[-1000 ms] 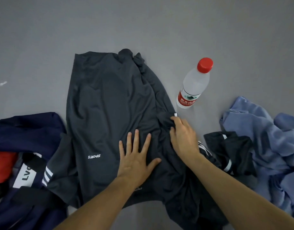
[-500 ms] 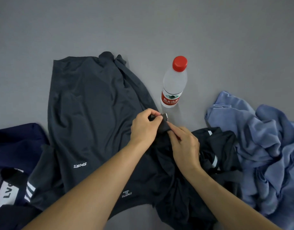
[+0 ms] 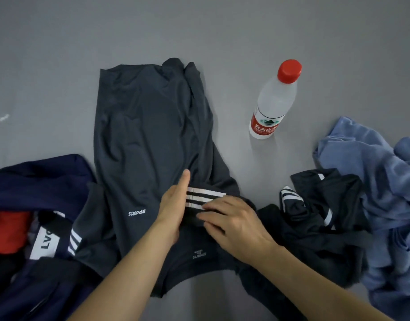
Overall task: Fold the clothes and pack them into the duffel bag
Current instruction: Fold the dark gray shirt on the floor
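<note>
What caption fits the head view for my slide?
Both hands fold a striped sleeve onto a grey shirt, bottle nearby.

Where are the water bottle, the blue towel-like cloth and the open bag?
Water bottle [image 3: 274,101]: head view, on its clear body above the red label.
Blue cloth [image 3: 370,163]: head view, on its crumpled upper folds.
Duffel bag [image 3: 37,179]: head view, on its navy top flap.

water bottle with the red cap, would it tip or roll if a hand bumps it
The water bottle stands upright, tall on a narrow base, so a bump likely tips it. Being round, it would probably roll across the smooth grey floor.
</note>
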Tool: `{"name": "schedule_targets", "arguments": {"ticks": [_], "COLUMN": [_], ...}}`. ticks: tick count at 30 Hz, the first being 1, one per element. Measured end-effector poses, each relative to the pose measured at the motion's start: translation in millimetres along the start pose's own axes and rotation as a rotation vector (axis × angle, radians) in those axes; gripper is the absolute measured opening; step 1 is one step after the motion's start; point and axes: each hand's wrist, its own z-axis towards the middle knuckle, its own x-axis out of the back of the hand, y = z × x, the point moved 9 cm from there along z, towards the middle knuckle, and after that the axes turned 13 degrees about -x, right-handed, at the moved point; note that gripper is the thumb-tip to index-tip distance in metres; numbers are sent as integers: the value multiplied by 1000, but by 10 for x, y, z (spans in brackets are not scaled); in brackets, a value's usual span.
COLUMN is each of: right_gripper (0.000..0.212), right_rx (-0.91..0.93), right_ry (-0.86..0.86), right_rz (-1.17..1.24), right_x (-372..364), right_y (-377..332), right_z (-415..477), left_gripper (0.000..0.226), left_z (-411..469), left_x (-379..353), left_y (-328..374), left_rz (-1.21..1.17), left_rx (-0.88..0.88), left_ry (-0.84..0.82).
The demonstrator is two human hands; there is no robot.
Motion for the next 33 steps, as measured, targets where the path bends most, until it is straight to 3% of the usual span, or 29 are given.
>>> {"name": "schedule_targets", "arguments": {"ticks": [1,4,8,11,14,17,21,26,29,33], "right_gripper": [20,24,30,54,35,23,24,30,39,61], "right_rx": [16,17,-134,-294,-260,-264,-325,-428,-546,-674], "right_ry": [-46,-144,-25,-96,-52,39,60,35,-71,-159], "right_rz": [-33,-71,-114,-253,-242,-231,-239,-194,-105,-66], "right_x": [-86,-185,88,91,148,313,470,565,500,424], "right_y": [-9,20,283,623,686,689,881,1073,1071,1055], "right_z": [-18,-45,-11,-90,-174,-221,-319,-395,-378,-212], "left_gripper": [66,24,2,10,29,30,37,45,43,23], "left_z": [32,137,178,184,221,342,462,339,228,219], "left_x": [18,23,55,-3,-164,-248,-278,-401,-422,-290], "left_y": [21,132,201,224,323,424,598,621,444,277], "left_rz": [94,366,424,364,519,518,407,554,660,622], "left_rx": [-36,-213,-317,-266,-284,-330,-435,-545,-499,-447], "left_ry": [-26,-85,-50,-101,-224,-218,-115,-121,-168,-123]}}
